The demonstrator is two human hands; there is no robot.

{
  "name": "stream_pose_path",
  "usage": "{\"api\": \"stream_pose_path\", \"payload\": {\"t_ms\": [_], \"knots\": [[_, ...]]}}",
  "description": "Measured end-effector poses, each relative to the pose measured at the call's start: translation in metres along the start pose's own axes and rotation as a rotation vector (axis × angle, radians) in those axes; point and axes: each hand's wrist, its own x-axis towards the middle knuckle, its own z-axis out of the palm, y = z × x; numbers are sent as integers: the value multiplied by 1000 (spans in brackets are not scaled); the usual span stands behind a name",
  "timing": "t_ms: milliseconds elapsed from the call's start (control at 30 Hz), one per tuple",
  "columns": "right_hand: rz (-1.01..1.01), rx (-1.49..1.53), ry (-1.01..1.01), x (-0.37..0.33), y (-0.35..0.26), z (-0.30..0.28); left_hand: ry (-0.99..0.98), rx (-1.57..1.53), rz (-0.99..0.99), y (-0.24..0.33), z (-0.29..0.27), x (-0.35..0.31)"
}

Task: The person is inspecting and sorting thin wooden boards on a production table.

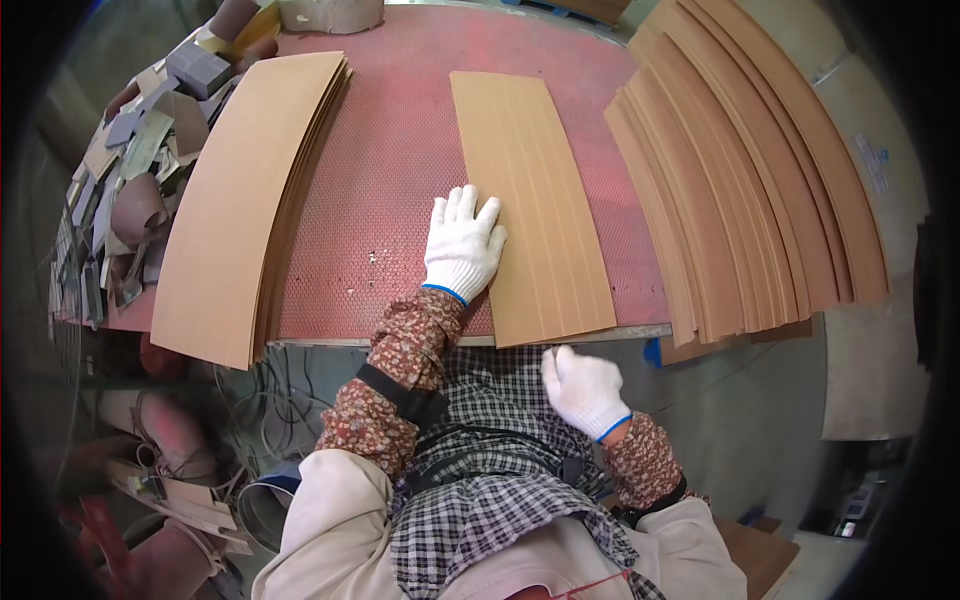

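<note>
A thin tan sheet (535, 200) with faint lengthwise lines lies alone on the red table, its near end at the table's front edge. Flat on its left edge rests my left hand (463, 243), in a white knitted glove, fingers stretched out and holding nothing. My right hand (587, 390), gloved alike, is closed just off the table edge, below the sheet's near right corner. Whatever it may hold is hidden by the curled fingers. To the left stands a stack of similar sheets (235, 200); at the right, several fanned piles of sheets (740, 180) overlap.
The red table (385, 170) has a dimpled surface with small pale specks. Mixed scraps and rolls (140, 190) are heaped beyond its left side. A grey-beige block (330, 14) sits at the far edge. Loose cables (285, 400) hang below the table's left front.
</note>
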Motion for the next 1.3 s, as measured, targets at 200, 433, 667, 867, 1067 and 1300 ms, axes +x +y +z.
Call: {"api": "stream_pose_path", "payload": {"t_ms": [200, 433, 667, 867, 1067, 1300], "knots": [[45, 164, 188, -5, -11, 13, 27, -21, 42, -1, -5, 3], [-34, 159, 307, 6, -20, 15, 97, -53, 83, -3, -2, 4], [-10, 105, 184, 11, -28, -2, 158, -23, 108, 2, -13, 2], [-57, 123, 274, 72, -25, -21, 121, 4, 83, 14, -35, 9], [-119, 38, 310, 173, -35, -72, 118, 2, 38, 23, -44, 3], [-41, 26, 215, 342, -34, -106, 58, -114, -32, 22, -38, -3]]}}
